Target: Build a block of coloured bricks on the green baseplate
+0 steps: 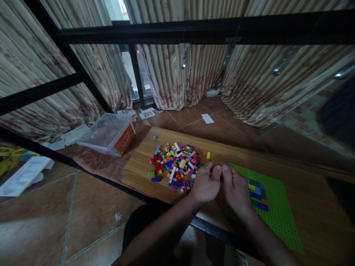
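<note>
My left hand (pixel 208 181) and my right hand (pixel 236 186) meet above the wooden board, thumbs side by side and fingers closed in a pinch. A bit of red, seemingly a small building brick (pixel 221 175), shows between the fingertips; most of it is hidden. Just left of my left hand lies a heap of mixed coloured building bricks (pixel 177 164). Beneath and beyond my right hand is a green studded baseplate (pixel 281 214). On it, a patch of joined blue, yellow, orange and green bricks (pixel 257 194) is partly covered by that hand.
The bricks lie on a low wooden board (pixel 138 168). A single yellow brick (pixel 208 155) and a light blue one (pixel 154 137) sit apart. A clear plastic tub (pixel 104 133) with an orange label stands at the left. Dark metal bars (pixel 177 34) and curtains (pixel 166 77) are behind.
</note>
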Demonstrator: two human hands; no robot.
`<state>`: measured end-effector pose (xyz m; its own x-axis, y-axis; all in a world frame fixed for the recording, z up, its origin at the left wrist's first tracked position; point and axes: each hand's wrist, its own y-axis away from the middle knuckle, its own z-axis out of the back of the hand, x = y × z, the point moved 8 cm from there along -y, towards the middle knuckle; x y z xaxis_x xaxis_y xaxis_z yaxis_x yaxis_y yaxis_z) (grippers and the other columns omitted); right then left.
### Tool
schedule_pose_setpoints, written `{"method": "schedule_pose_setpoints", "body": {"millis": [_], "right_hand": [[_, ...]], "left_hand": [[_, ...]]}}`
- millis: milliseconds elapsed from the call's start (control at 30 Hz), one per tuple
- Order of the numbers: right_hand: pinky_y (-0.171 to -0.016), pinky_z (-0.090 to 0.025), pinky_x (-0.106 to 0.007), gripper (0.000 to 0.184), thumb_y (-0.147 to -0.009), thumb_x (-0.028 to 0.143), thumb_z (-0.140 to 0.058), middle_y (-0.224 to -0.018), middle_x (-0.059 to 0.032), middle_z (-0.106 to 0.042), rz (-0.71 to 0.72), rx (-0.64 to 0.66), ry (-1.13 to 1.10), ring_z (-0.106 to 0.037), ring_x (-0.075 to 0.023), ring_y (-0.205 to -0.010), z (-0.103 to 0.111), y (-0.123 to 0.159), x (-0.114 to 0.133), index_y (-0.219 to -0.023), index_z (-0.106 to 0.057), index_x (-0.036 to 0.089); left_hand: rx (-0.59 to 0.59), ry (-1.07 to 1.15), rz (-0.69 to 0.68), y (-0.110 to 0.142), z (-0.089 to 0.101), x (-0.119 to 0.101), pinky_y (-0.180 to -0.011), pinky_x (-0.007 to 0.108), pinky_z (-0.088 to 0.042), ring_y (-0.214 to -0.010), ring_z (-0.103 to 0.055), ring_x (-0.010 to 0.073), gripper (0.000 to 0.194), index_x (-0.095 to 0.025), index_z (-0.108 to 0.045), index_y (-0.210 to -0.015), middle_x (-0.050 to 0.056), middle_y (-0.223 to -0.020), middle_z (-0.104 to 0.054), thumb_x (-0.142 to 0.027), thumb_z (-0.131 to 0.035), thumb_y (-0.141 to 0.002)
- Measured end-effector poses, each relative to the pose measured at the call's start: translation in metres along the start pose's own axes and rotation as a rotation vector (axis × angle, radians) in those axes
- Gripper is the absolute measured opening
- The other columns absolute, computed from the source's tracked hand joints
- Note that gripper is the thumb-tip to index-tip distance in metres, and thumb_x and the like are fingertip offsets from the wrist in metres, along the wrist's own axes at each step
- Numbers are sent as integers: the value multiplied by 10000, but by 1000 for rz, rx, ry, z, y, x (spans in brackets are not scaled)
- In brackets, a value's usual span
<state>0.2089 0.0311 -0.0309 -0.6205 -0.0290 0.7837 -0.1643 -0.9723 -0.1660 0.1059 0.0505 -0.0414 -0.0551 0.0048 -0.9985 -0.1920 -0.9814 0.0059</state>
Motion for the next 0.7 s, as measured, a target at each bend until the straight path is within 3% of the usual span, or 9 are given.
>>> {"method": "schedule_pose_setpoints", "body": {"millis": [567, 700], "right_hand": [[-630, -425, -289, 465, -970, 511, -274, -719, -44, -641, 21, 5, -116, -584, -175, -647, -9, 1, -7, -819, -577, 192], [-588, -412, -274, 463, -971, 513, -282, -633, -12, -592, 11, 8, -145, -556, -156, -589, -12, 1, -9, -735, -539, 208]], "left_hand": [[-24, 49, -18, -1, 3, 15, -548, 227, -345, -573, -412, 100, 267, -194, -437, -691, -36, -624, -434, -350, -455, -906], [0, 218, 111, 1, -1, 27, -438, 218, -328, -435, -368, 85, 294, -208, -421, -694, -61, -535, -400, -428, -458, -886]]}}
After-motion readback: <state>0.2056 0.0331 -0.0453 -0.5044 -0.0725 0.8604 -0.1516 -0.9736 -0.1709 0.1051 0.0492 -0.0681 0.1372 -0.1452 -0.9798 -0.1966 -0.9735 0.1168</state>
